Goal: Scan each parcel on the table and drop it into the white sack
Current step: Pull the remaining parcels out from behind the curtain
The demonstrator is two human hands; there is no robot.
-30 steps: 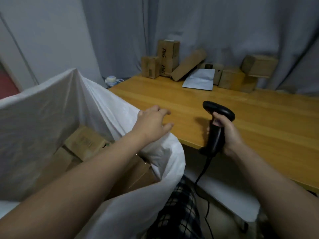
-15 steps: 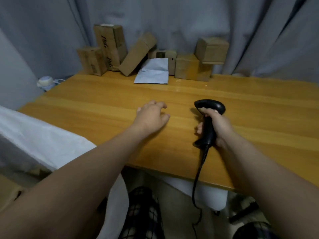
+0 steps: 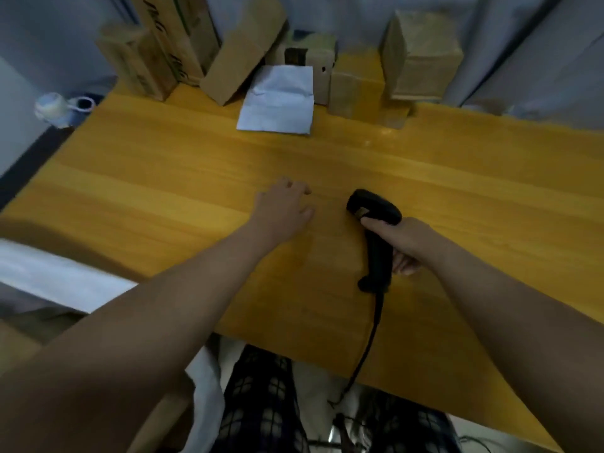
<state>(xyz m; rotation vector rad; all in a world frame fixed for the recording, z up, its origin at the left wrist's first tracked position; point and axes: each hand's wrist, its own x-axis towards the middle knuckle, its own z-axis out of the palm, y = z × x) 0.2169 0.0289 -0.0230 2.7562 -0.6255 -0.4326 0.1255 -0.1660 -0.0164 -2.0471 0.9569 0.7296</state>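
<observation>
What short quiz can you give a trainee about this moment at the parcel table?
1. True or false: the right hand grips the black scanner.
2. Fill in the word: in front of the cardboard boxes at the far edge of the table lies a flat ____ parcel.
3. Choose one. The left hand is:
A. gripping a cardboard box
B. open over the table, holding nothing
C. lying on the flat parcel

Key: 1 true; 2 white; 3 B.
</observation>
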